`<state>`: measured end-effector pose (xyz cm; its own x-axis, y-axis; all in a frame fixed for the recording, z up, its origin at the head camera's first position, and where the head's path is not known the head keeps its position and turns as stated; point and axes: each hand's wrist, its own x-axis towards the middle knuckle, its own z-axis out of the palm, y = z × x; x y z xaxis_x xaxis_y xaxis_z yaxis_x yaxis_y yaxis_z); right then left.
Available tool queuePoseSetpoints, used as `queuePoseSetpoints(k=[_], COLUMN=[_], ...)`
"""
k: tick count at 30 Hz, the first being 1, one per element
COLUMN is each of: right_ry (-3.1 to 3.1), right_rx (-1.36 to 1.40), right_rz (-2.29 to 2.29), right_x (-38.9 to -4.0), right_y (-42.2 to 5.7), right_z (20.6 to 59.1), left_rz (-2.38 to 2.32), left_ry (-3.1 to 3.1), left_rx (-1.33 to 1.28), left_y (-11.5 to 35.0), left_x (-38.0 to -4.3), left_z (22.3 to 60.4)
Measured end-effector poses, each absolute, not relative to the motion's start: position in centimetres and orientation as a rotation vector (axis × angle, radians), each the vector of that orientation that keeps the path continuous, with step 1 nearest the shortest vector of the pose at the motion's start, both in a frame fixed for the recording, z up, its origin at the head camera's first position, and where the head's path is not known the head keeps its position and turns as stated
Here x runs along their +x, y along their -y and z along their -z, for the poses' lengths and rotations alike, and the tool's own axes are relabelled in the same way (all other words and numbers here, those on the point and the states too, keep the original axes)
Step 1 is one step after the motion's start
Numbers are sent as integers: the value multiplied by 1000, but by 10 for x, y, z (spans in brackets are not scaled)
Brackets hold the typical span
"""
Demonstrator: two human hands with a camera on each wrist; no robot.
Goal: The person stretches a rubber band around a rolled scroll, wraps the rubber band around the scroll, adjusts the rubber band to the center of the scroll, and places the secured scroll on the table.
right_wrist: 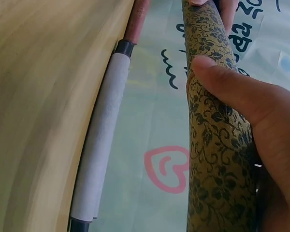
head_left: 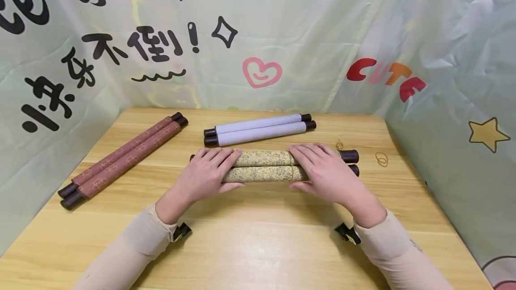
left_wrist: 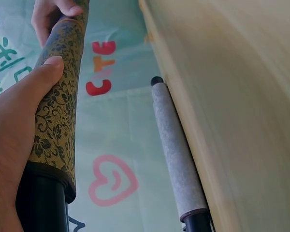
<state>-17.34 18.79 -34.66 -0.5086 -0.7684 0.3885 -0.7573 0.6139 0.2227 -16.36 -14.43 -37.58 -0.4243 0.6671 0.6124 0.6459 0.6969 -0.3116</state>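
Observation:
Both hands hold a yellow scroll (head_left: 262,167) with a dark floral pattern, its two rolls side by side and dark knobs at the ends. My left hand (head_left: 207,171) grips the left part, thumb along the near side and fingers over the top. On the right part, my right hand (head_left: 322,171) grips it the same way. A thin rubber band (head_left: 292,169) circles both rolls beside the right fingers. In the left wrist view the patterned roll (left_wrist: 58,121) appears raised off the tabletop. The left knobs are mostly hidden by the left hand.
A pale lavender scroll (head_left: 262,130) lies behind the hands. Another scroll, reddish brown (head_left: 129,158), lies slantwise on the left of the wooden table (head_left: 258,245). Loose rubber bands (head_left: 381,159) lie at the right. Printed cloth walls (head_left: 314,26) enclose the back and sides.

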Motion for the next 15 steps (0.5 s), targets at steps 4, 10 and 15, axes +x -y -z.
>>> queuePoseSetpoints(k=[4, 10, 15], right_ry=[2356, 2285, 2254], right_rx=[1239, 1293, 1312], right_rz=[10, -25, -25], right_x=[-173, -168, -165], right_y=[-185, -170, -165], right_z=[348, 354, 357], left_rz=[-51, -80, -84], left_ry=[2147, 2120, 2099], left_rx=[-1010, -1036, -1036], left_y=[142, 138, 136], left_x=[-162, -160, -160], left_z=[375, 376, 378])
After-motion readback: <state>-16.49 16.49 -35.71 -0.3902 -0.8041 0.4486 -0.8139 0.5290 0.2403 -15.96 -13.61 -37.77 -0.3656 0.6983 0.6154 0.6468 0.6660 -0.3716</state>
